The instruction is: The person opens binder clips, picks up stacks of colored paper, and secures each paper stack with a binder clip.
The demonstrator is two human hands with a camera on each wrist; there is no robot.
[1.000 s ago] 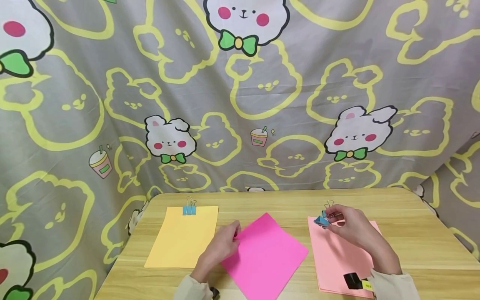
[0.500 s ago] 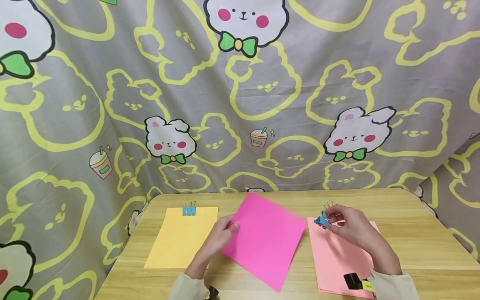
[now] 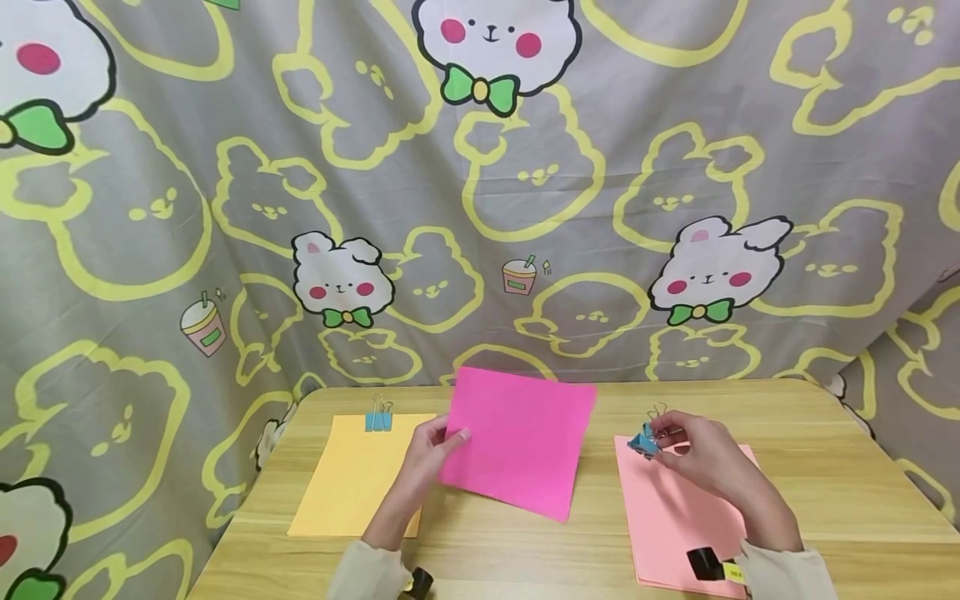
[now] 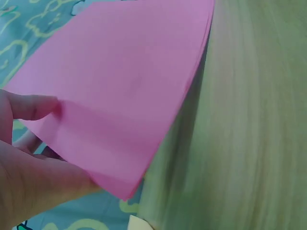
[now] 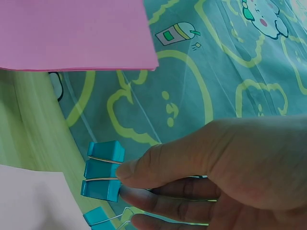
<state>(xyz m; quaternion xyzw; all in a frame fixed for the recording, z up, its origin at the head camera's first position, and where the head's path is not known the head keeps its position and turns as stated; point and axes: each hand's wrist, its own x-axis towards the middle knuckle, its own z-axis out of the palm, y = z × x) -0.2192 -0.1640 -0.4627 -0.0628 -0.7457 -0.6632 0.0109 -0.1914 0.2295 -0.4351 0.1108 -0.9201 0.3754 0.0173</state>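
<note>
My left hand (image 3: 429, 448) grips a small stack of hot pink paper (image 3: 517, 442) at its left side, thumb on the near face. The stack is raised and tilted above the table; its layered edges show in the left wrist view. My right hand (image 3: 701, 450) pinches a blue binder clip (image 5: 104, 170) between thumb and fingers, above the far left corner of a light pink paper stack (image 3: 686, 517). A second blue binder clip (image 5: 98, 219) sits at that stack's edge, beneath my fingers in the right wrist view.
Yellow paper (image 3: 367, 483) lies at the left of the wooden table (image 3: 517, 550), with a blue binder clip (image 3: 378, 422) on its top edge. A grey patterned curtain (image 3: 480, 325) hangs along the table's back and sides.
My left hand has lifted the hot pink paper up and away from me, turning it more square to the view. The right hand has stayed in place with its binder clip.
</note>
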